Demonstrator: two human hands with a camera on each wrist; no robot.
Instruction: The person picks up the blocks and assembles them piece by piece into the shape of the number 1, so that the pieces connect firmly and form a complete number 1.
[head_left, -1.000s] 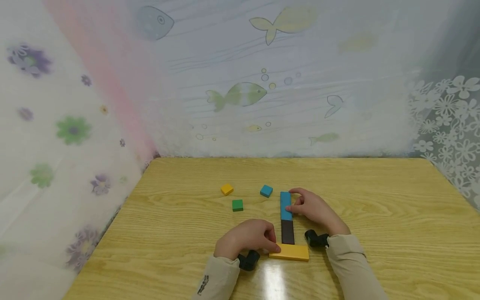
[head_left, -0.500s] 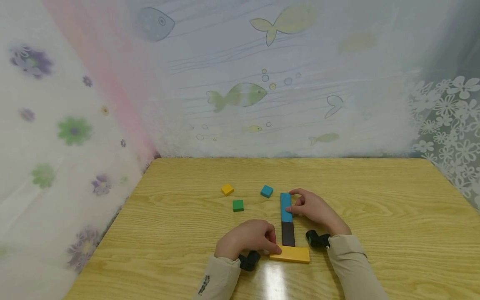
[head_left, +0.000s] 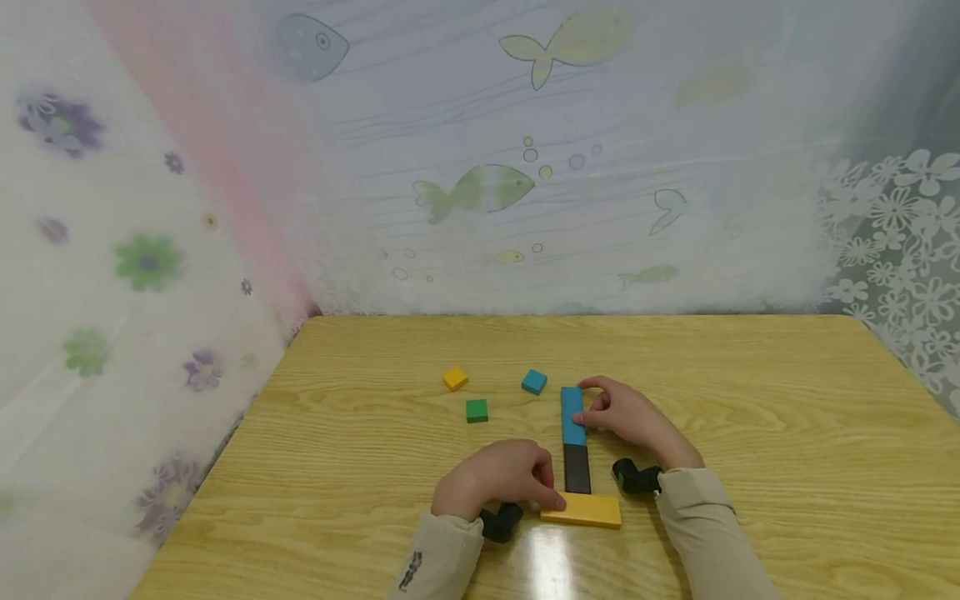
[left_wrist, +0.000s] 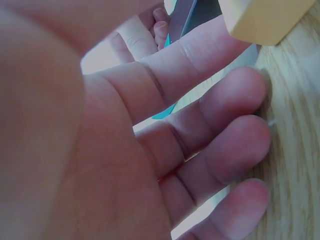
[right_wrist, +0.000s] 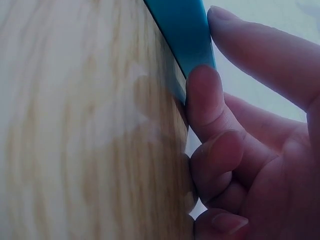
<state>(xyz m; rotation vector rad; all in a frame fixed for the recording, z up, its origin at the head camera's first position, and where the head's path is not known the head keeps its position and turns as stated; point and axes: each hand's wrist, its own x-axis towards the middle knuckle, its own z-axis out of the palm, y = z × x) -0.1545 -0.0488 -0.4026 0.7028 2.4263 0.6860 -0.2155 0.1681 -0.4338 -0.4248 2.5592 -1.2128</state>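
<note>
Three flat blocks lie in an upside-down T in the head view. The blue rectangular block (head_left: 572, 408) lies farthest, end to end with a dark brown block (head_left: 577, 468). Across the near end of the brown one runs a yellow rectangular block (head_left: 588, 510). My left hand (head_left: 498, 477) holds the yellow block at its left end, thumb on the block; the other fingers are bent near the tabletop in the left wrist view. With thumb and index finger, my right hand (head_left: 626, 417) pinches the blue block at its right side and far end, its remaining fingers curled.
Left of the row lie a small blue block (head_left: 534, 382), a small green block (head_left: 477, 411) and a small yellow block (head_left: 455, 378). The wooden table (head_left: 787, 400) ends at a patterned curtain (head_left: 465, 275) behind it.
The row of blocks has slid very slightly toward me, with both hands keeping their places on it. The small blocks stay where they were.
</note>
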